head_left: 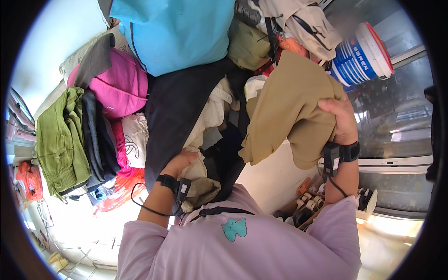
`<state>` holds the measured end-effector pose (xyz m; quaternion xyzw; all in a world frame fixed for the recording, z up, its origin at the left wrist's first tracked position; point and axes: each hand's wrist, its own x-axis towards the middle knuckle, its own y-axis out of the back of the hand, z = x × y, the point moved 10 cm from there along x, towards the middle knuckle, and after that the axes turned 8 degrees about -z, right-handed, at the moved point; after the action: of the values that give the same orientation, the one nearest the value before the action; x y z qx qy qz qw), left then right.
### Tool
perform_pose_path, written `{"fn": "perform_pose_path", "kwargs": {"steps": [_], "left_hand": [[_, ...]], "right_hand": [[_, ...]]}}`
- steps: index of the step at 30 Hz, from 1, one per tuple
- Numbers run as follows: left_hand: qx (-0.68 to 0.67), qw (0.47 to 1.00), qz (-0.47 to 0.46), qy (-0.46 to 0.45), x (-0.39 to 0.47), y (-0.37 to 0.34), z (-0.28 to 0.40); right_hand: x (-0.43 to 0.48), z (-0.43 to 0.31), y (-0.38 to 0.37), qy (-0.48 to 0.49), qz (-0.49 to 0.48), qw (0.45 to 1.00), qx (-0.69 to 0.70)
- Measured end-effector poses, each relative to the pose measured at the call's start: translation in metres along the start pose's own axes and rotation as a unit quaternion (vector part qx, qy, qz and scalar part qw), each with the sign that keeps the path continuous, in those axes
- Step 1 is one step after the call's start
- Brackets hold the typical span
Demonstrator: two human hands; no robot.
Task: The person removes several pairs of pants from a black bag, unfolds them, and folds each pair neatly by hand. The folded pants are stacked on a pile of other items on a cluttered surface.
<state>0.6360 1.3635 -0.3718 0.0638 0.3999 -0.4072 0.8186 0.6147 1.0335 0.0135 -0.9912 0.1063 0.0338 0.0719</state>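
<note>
My right hand (338, 117) grips a khaki-tan garment (297, 101) and holds it up, its folds hanging down to the left. At the near side of the pile, my left hand (182, 161) has its fingers curled on a crumpled cream cloth (194, 166). Black fabric (178, 105) runs beside and around that cloth. Dark cloth (227, 147) lies in the hollow between the two hands. A folded olive-beige piece (201, 190) is close below my left hand. Both wrists wear black straps with small boxes and cables.
A large blue bag (178, 35) stands ahead, with a pink bag (120, 84) left of it. Green trousers (61, 140) drape at the far left. A white-and-blue bucket (364, 56) and a beige backpack (304, 24) are at upper right. Shoes fill a box (304, 210) below.
</note>
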Motion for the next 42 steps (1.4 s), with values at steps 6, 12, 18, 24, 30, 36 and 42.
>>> {"fn": "perform_pose_path", "kwargs": {"steps": [6,12,18,24,30,36,42], "left_hand": [[-0.039,0.989,-0.031,-0.137,-0.074,-0.019,0.106],[-0.241,0.864,-0.167,-0.409,-0.185,-0.006,0.166],[-0.413,0.856,0.015,-0.311,-0.165,0.081,-0.004],[-0.410,0.882,0.095,-0.211,-0.122,0.103,-0.090],[-0.362,0.888,0.204,-0.198,-0.142,0.106,-0.082],[-0.322,0.879,0.242,-0.255,-0.197,0.132,-0.063],[-0.095,0.927,0.346,-0.107,-0.177,0.168,-0.113]], "right_hand": [[0.026,-0.079,-0.077,0.058,-0.085,0.989,-0.102],[0.015,-0.006,-0.242,0.144,-0.360,0.857,-0.340],[-0.084,0.256,-0.360,-0.148,-0.633,0.711,-0.268],[-0.090,0.346,-0.295,-0.299,-0.559,0.744,-0.214],[0.030,0.319,-0.141,-0.192,-0.143,0.905,-0.351],[0.047,0.358,-0.070,-0.305,0.014,0.933,-0.193],[0.039,0.373,-0.043,-0.341,-0.006,0.930,-0.137]]}}
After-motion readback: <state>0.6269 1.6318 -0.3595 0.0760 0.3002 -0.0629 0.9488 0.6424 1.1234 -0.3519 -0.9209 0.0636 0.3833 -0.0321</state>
